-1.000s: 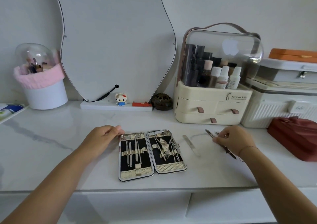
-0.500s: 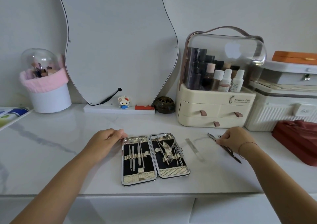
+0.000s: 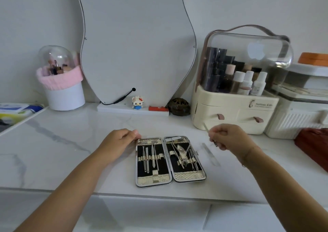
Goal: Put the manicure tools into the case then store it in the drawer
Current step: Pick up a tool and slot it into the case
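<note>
An open manicure case (image 3: 154, 181) lies flat on the white marble counter, with several metal tools strapped into both black halves. My left hand (image 3: 120, 139) rests on the case's far left corner, fingers curled at its rim. My right hand (image 3: 229, 135) is lifted above the counter to the right of the case and pinches a thin metal tool (image 3: 206, 127), whose tip sticks up to the left. A nail file (image 3: 210, 154) lies on the counter between the case and my right wrist.
A cream cosmetic organiser with small drawers (image 3: 234, 114) stands behind my right hand. A dark red pouch (image 3: 314, 146) lies at the right edge, beside a white ribbed box (image 3: 292, 123). A mirror (image 3: 136, 41), a brush holder (image 3: 62, 82) and a tray (image 3: 16, 116) stand at the back and left.
My right hand has lifted the thin tool off the counter and moved left toward the case. My left hand stays on the case's corner.
</note>
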